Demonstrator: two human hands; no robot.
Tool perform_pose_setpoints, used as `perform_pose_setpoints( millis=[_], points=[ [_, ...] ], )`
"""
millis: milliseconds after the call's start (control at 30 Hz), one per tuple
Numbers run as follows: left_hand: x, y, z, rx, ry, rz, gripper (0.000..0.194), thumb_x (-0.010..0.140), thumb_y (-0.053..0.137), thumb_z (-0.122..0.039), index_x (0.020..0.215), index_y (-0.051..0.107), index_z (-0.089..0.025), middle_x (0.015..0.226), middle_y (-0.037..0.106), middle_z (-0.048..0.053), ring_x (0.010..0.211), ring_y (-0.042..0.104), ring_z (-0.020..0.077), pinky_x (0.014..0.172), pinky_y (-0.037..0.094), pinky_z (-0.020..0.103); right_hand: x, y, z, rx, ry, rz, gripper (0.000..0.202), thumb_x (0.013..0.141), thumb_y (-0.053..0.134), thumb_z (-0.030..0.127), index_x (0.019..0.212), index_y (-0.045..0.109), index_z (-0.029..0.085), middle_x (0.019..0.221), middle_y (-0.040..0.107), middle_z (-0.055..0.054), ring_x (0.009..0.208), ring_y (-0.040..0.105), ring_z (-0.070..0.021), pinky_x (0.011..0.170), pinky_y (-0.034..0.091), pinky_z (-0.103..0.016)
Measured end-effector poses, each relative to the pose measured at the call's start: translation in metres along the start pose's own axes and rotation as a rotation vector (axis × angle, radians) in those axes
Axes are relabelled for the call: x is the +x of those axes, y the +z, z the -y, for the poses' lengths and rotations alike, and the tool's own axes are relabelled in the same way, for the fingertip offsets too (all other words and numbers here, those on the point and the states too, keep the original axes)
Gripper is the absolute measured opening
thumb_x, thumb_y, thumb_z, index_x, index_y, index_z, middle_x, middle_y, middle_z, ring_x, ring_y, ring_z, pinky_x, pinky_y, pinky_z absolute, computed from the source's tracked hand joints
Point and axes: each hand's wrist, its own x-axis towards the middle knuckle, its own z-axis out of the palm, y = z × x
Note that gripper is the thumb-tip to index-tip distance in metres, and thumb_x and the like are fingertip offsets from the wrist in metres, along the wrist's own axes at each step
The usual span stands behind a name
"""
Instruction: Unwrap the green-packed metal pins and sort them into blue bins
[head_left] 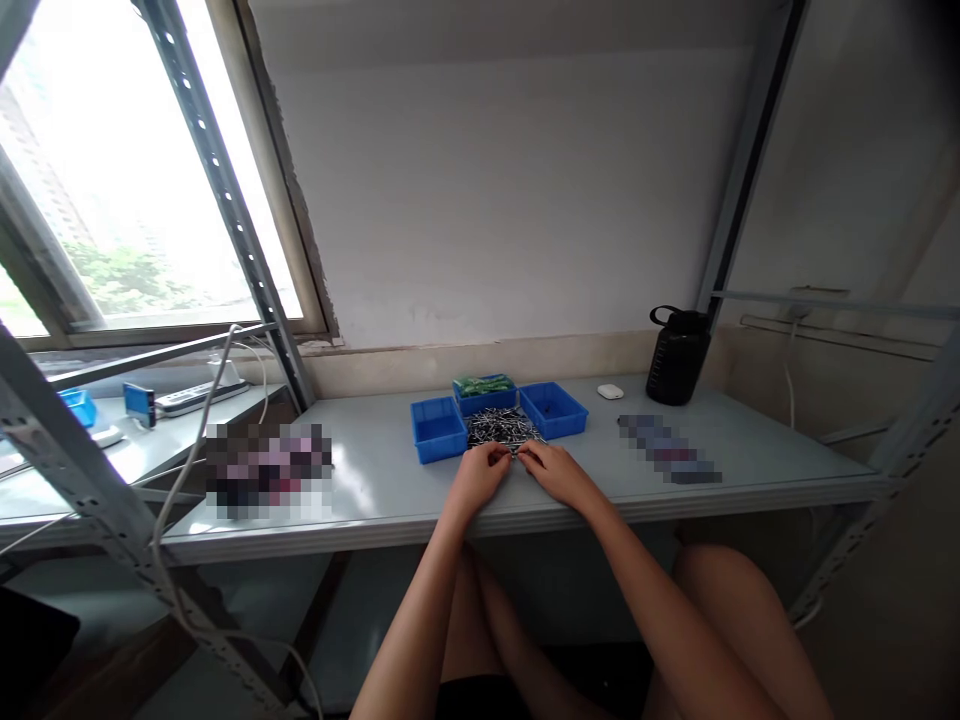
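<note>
A pile of small black and silver pieces [501, 426] lies on the grey table between blue trays. At its front edge, my left hand [484, 474] has its fingers bent together around something too small to make out. Close beside it on the right, my right hand [553, 470] is pinched in the same way, its fingertips nearly meeting the left ones. The left blue tray [439, 430] looks empty. Green items [484, 384] fill the back blue tray [487, 402]. A few dark bits lie in the right blue tray [553, 409].
A black bottle [677, 358] stands at the back right, with a white case [610, 391] to its left. Blurred-out items lie at the table's left [270, 468] and right [667, 450]. A white cable [174, 490] hangs by the left metal post.
</note>
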Motion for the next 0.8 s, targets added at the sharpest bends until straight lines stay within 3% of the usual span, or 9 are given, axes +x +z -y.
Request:
perform_pose_setpoints(
  millis=[433,800],
  points=[
    [-0.0011,-0.0007,-0.0013,0.002,0.003,-0.016,0.019,0.078,0.048,-0.021,0.083,0.067,-0.017,0.081,0.068,0.003,0.074,0.06,0.0165,0.067,0.042,0.025,-0.0009,0.0013,-0.0003,0.012,-0.112,-0.034,0.012,0.084,0.047,0.023,0.091,0.056,0.022,0.092,0.057,-0.003,0.076,0.054,-0.015,0.069,0.04,-0.027],
    [-0.0009,-0.0008,-0.002,-0.004,0.007,-0.013,0.019,0.079,0.048,-0.021,0.083,0.066,-0.017,0.084,0.069,0.003,0.078,0.061,0.0168,0.068,0.042,0.024,-0.0014,0.0001,0.0016,0.02,-0.13,-0.013,0.014,0.084,0.047,0.021,0.088,0.06,0.021,0.088,0.06,-0.003,0.079,0.055,-0.016,0.072,0.041,-0.029]
  ],
)
